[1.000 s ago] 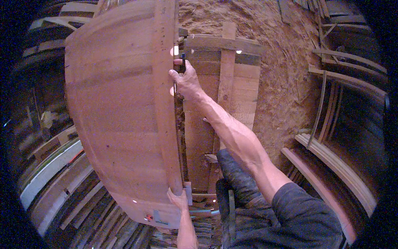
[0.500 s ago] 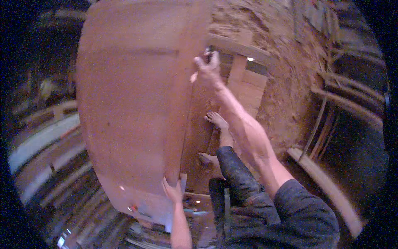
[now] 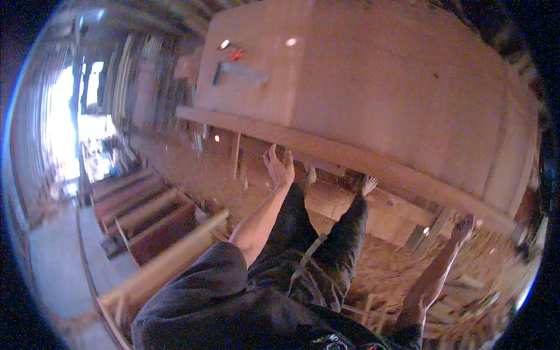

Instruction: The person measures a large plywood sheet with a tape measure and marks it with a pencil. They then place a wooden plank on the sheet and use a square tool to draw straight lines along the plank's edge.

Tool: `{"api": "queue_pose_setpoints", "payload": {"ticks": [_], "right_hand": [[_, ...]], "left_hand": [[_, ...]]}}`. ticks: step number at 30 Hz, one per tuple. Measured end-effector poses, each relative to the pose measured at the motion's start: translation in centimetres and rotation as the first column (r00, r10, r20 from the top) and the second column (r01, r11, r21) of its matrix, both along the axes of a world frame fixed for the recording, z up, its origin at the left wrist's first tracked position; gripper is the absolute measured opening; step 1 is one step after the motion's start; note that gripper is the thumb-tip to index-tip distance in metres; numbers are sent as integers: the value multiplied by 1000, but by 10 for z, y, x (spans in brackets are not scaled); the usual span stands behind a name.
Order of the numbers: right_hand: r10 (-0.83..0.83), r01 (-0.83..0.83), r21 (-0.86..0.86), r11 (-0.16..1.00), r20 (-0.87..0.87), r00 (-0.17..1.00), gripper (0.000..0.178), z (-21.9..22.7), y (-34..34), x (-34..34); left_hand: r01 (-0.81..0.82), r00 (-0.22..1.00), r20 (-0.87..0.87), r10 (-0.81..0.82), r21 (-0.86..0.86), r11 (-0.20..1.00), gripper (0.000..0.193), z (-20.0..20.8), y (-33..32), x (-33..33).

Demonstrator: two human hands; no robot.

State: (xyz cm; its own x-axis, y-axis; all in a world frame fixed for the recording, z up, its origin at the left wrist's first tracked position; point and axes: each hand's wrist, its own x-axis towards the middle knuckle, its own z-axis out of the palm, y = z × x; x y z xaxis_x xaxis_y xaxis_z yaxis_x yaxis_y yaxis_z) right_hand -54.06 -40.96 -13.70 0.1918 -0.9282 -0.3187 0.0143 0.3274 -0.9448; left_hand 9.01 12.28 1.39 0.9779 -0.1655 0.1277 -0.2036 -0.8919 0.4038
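Observation:
A large reddish-brown wooden panel (image 3: pixel 373 81) lies across the view in front of me, with a thick board edge (image 3: pixel 326 142) along its near side. My left hand (image 3: pixel 281 169) is raised just below that edge, its fingers apart and nothing in them. Near the panel's right end, my right hand (image 3: pixel 464 228) is at the same edge. Its fingers are smeared, and I cannot tell whether they hold anything. On the panel's far left lie a grey, flat tool with a dark crosspiece (image 3: pixel 242 73) and a small red object (image 3: pixel 235 53), both blurred.
Beneath the panel are my bare feet (image 3: pixel 368 185) and wooden framing. Shavings (image 3: pixel 472 274) cover the floor at right. A long light beam (image 3: pixel 169 256) runs close to my left side, with reddish-brown boards (image 3: pixel 154 233) beyond it. Bright daylight enters through an opening (image 3: pixel 64 122) at far left.
The view has swung left, so the panel now runs across instead of up and down. My left hand has come off the panel's edge. The right hand stays by the edge.

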Motion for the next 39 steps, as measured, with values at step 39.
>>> {"api": "queue_pose_setpoints", "payload": {"ticks": [39], "right_hand": [[239, -893, -207, -400, -964, 116, 68, 109, 565, 818]], "left_hand": [[-672, 684, -587, 433, -738, 62, 32, -110, 179, 210]]}}
